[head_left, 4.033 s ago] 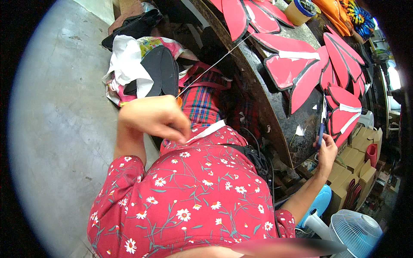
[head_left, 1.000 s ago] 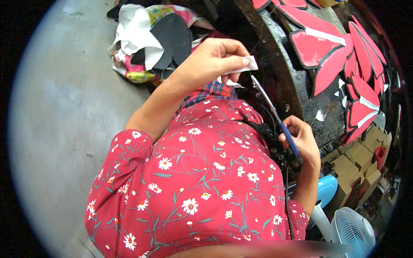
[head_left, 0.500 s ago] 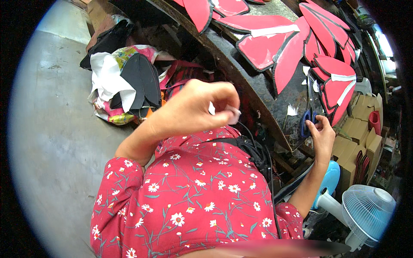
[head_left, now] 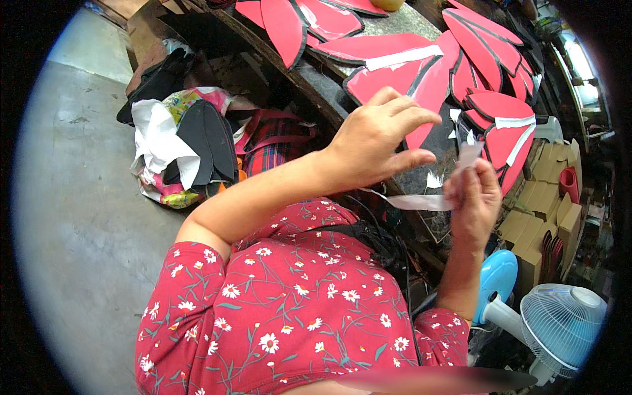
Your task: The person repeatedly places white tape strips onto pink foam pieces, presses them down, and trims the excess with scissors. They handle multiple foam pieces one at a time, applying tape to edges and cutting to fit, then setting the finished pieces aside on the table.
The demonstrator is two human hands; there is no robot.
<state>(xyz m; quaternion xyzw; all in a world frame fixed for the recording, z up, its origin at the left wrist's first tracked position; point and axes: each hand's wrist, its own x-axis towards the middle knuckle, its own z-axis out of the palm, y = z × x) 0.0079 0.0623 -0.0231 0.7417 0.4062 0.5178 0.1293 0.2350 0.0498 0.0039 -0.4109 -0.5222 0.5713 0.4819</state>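
The left hand (head_left: pixel 368 141) sits at centre frame, raised over the front edge of the worktop (head_left: pixel 368 26). Its thumb and forefinger are drawn together, apparently pinching one end of a white strip (head_left: pixel 415 201); the remaining fingers are loosely curled above. The exact contact point is hidden behind the thumb.

The right hand (head_left: pixel 473 197) sits right of centre, fingers closed around the other part of the strip. The strip runs from below the left hand to the right hand, then rises above its fingertips as a short free end. It hangs in a shallow sag — not taut.

Red pieces (head_left: pixel 388 76) with dark edges lie overlapping across the worktop in the upper frame; several carry white strips already. Small white scraps lie between them, just beside the right hand. At left, a pile of cloth (head_left: pixel 178 148) with dark oval pieces rests on the floor (head_left: pixel 72 197). A blue fan (head_left: pixel 559 322) stands at lower right, near stacked boxes (head_left: pixel 546 191).

Likely faults from this position:
- The slack strip may twist or fold onto itself. If it is adhesive, it would then stick to itself.
- The free end may catch on the nearest red piece, which lies close behind the right hand.
- Airflow from the fan — if running — could lift the free end or the scraps.
- A light pinch at the left hand may let the strip slip.
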